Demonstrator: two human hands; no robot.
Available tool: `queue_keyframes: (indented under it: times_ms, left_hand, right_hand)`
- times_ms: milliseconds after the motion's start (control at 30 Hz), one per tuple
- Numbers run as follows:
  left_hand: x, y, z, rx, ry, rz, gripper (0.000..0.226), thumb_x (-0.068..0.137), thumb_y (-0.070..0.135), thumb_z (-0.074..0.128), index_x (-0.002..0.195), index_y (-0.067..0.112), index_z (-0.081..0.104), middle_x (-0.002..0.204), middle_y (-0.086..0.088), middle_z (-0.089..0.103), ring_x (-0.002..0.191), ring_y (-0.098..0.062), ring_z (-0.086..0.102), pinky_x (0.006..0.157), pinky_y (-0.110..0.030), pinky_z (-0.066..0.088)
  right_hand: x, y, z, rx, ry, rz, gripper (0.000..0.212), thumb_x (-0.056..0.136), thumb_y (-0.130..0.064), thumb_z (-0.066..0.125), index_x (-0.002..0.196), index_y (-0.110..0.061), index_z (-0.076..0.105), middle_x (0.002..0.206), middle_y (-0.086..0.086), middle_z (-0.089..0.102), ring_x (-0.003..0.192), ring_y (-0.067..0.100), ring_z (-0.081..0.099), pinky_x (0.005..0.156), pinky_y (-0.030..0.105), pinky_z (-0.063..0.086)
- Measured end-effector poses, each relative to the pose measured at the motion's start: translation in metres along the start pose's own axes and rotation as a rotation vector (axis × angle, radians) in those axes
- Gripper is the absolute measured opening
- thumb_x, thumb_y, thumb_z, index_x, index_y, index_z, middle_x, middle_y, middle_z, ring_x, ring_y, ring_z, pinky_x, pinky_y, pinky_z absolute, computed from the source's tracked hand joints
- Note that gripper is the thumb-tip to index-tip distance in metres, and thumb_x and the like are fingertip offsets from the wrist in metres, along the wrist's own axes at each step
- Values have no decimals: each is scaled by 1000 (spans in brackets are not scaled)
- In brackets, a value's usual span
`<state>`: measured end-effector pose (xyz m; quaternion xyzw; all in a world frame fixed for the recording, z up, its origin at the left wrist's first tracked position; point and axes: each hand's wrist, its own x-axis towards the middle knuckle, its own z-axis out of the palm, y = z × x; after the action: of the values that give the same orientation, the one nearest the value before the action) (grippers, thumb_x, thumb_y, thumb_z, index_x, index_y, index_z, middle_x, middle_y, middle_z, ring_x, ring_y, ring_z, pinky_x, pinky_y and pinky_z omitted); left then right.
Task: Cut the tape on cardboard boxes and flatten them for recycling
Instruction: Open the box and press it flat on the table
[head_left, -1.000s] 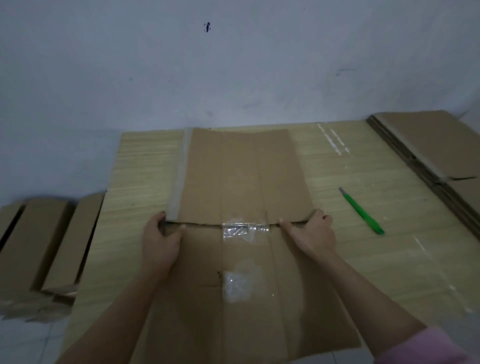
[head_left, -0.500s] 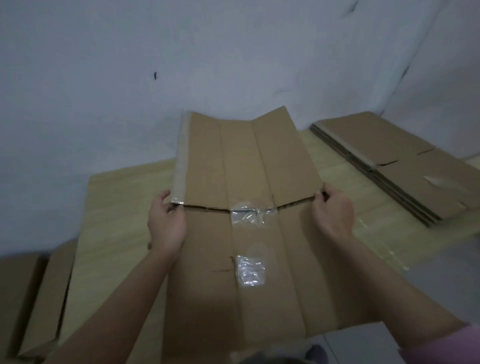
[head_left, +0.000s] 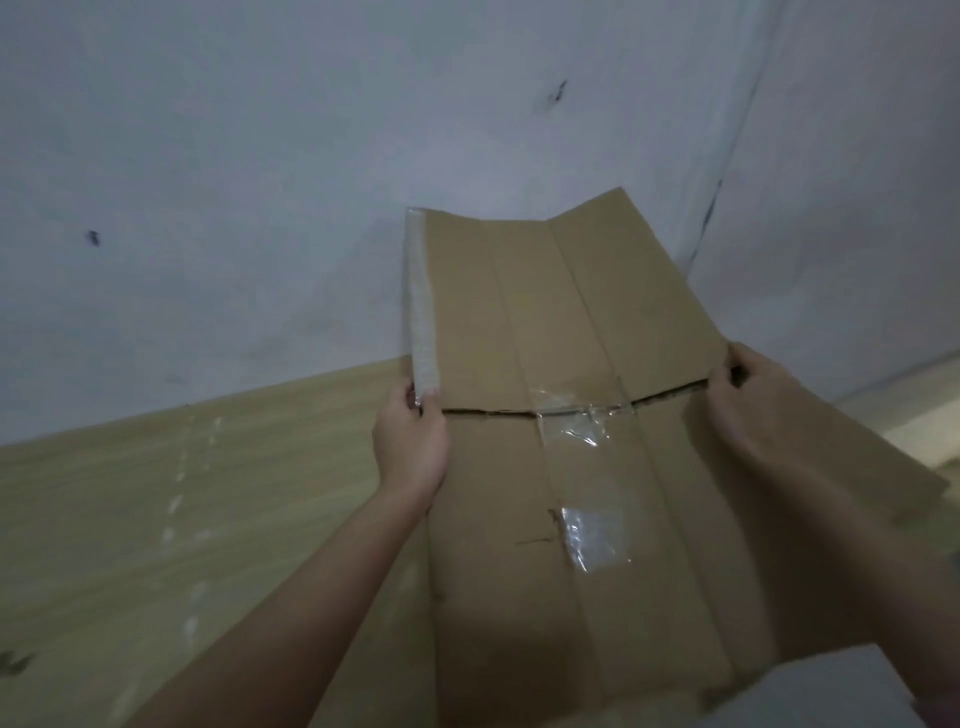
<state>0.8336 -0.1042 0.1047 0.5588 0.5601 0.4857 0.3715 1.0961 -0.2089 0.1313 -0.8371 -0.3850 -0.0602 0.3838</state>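
Both hands, left (head_left: 411, 447), right (head_left: 748, 410), gripping flattened box (head_left: 561, 322) edges, wooden table (head_left: 156, 519) beneath, wall (head_left: 260, 156) behind

Flattened brown cardboard box (head_left: 561, 332), held up off the tabletop in the centre-right of the frame, far end tilted toward the wall. Split across the middle by a slit between flaps, bridged at the centre by crinkled clear tape (head_left: 576, 415). Second clear patch (head_left: 589, 535) lower down on the near half. Pale tape strip (head_left: 420, 301) along the upper left edge. Lengthwise creases, upper right panel bent upward.
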Motion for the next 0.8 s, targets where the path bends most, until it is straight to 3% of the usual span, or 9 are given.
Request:
queue_keyframes:
  times_ms: [267, 433, 500, 567, 633, 733, 800]
  left_hand:
    - [-35, 25, 196, 68, -33, -4, 23, 97, 15, 46, 113, 4, 58, 104, -8, 64, 94, -22, 57, 74, -24, 38]
    - [-40, 23, 269, 146, -122, -56, 23, 94, 11, 53, 115, 3, 58, 99, -4, 62, 82, -15, 54, 67, -16, 35]
    - [-37, 15, 284, 211, -167, -132, 25, 92, 9, 56, 116, 3, 59, 104, -9, 65, 84, -17, 56, 70, -18, 37]
    - [-37, 4, 290, 285, -153, -209, 26, 90, 9, 57, 115, 3, 61, 110, -11, 66, 93, -23, 60, 75, -21, 39]
    - [-38, -5, 292, 343, -126, -264, 26, 88, 11, 59, 113, 4, 64, 111, -11, 67, 100, -26, 61, 81, -26, 42]
    - [-41, -14, 292, 417, -122, -271, 21, 87, 13, 61, 104, 4, 68, 100, -13, 69, 94, -29, 63, 80, -32, 45]
    - [-42, -17, 293, 454, -125, -238, 18, 86, 13, 61, 95, 0, 70, 91, -16, 70, 86, -30, 64, 72, -31, 44]
  right_hand:
    - [157, 154, -11, -115, -45, -39, 19, 88, -14, 49, 99, -7, 62, 89, 22, 62, 75, 31, 48, 67, 33, 34]
    - [210, 230, 15, -236, -233, -102, 10, 91, -13, 47, 92, -4, 51, 93, 26, 57, 85, 38, 53, 71, 37, 36]
    - [214, 248, 30, -257, -372, -79, 16, 91, -16, 49, 100, -3, 49, 107, 28, 52, 100, 41, 50, 82, 44, 40]
    - [207, 257, 42, -298, -526, -41, 40, 92, -25, 51, 124, -2, 43, 134, 25, 38, 123, 41, 37, 100, 51, 32]
    - [192, 259, 50, -377, -595, -94, 62, 95, -37, 44, 144, -5, 23, 151, 20, 17, 138, 36, 19, 110, 52, 18]
    - [168, 249, 65, -434, -687, -287, 66, 96, -53, 30, 150, -19, 14, 158, 11, 1, 145, 27, 1, 113, 56, 0]
    - [158, 244, 76, -427, -779, -316, 65, 95, -58, 22, 151, -27, 8, 159, 7, -7, 146, 22, -8, 112, 58, -5]
